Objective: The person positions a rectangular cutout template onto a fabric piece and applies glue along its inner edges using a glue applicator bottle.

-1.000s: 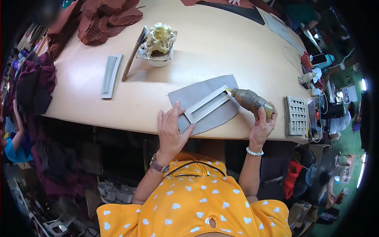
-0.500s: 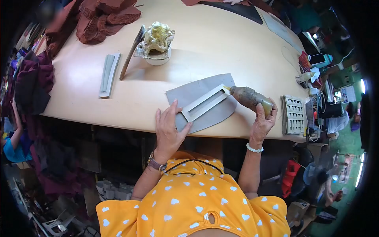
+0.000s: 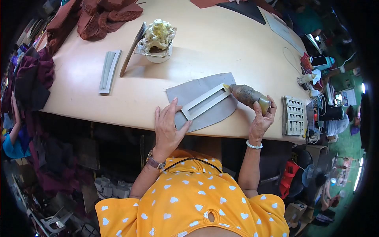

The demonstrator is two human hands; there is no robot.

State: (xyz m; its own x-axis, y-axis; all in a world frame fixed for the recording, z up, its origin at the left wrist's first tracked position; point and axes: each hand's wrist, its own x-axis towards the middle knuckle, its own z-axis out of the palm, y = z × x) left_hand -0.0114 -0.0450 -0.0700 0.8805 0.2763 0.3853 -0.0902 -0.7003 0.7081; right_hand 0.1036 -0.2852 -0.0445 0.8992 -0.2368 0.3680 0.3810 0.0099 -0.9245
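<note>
A pale grey, slotted rectangular frame (image 3: 208, 105) lies on a smooth, curved-edged grey sheet (image 3: 189, 90), long axis running near-left to far-right. The left hand (image 3: 167, 125), nearer, spreads thumb and fingers about the near-left end; the right hand (image 3: 262, 121) grips a brown-wrapped, translucent amber bottle (image 3: 247, 96), its yellowish nozzle (image 3: 226, 86) at the far-right end.

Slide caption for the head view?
Left hand at one end of a slotted frame on grey material, right hand holding a bottle to the other.
</note>
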